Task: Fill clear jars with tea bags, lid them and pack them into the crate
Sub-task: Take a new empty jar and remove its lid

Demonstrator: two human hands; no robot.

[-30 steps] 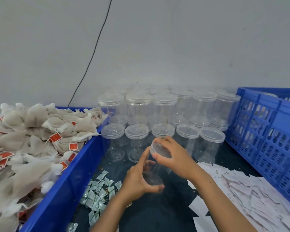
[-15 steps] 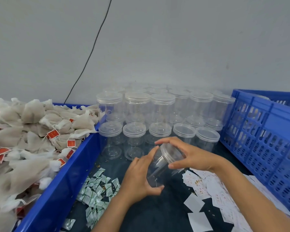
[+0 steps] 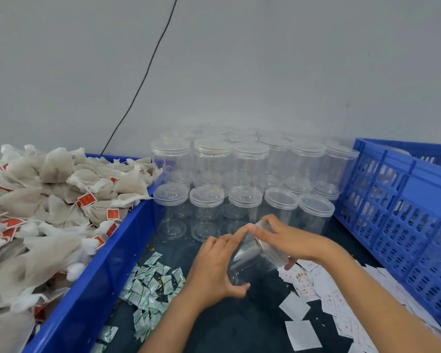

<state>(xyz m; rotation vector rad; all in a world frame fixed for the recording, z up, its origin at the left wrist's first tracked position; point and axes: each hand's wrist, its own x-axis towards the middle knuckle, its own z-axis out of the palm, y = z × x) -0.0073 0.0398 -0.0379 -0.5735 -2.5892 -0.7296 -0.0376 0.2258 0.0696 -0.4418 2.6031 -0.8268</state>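
Two bare hands meet over the dark bench [image 3: 214,324] and hold one clear plastic jar [image 3: 252,258] tilted, its lidded end up and to the right, its base down and toward the left. The left hand [image 3: 211,271] comes in from the near edge with the forearm angled up and right; its fingers [image 3: 229,240] curl over the jar's far side while the thumb hooks under the base, so the body of the jar sits gripped in the palm. The right hand [image 3: 288,240] reaches in from the near right, wrist bent leftward, and its fingers wrap round the clear round lid [image 3: 270,250] at the jar's upper end, with the thumb tip near the left index finger. The jar looks empty.

Just beyond the hands stand rows of clear lidded jars [image 3: 242,179], stacked two high toward the grey wall. On the left, a blue plastic bin [image 3: 92,284] is heaped with beige tea bags with red tags [image 3: 49,207]. A blue slotted crate [image 3: 397,212] stands on the right. Small green-and-white sachets [image 3: 150,289] lie on the bench beside the bin, and white paper slips [image 3: 329,301] are scattered under the right forearm.
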